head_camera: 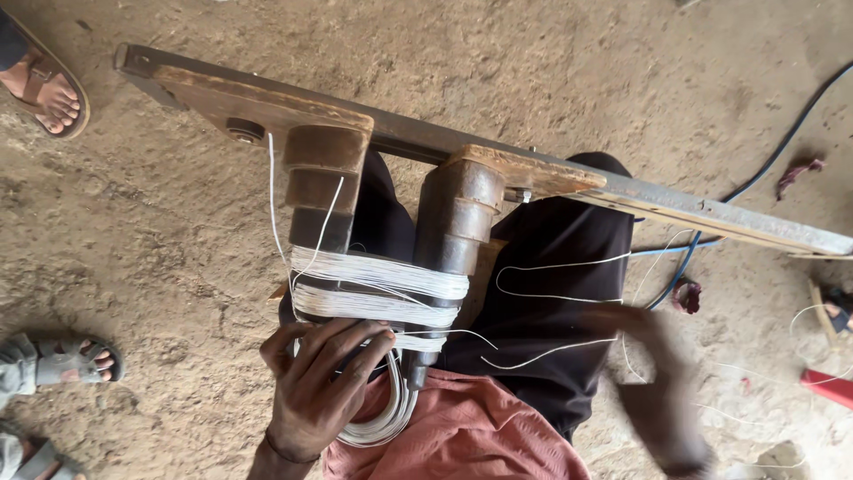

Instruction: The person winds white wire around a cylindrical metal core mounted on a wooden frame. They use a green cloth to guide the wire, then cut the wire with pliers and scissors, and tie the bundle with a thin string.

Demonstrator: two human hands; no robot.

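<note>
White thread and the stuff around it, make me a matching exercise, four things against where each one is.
Things:
1. white thread
2. left hand
3. blue cable
4. sandalled foot

Places:
A. top left corner, on the dirt floor
B. wound around two wooden posts
C. gripping the thread bundle from below
D. trailing across the floor at right

Pairs: 1-B, 2-C, 3-D, 4-A

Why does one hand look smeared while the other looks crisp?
Head view: the right hand is motion-blurred, its fingers indistinct; the left hand, gripping the white cord wound on the two posts, is sharp. Light is soft and even, with no glare and only faint shadows on the dirt floor.
</note>
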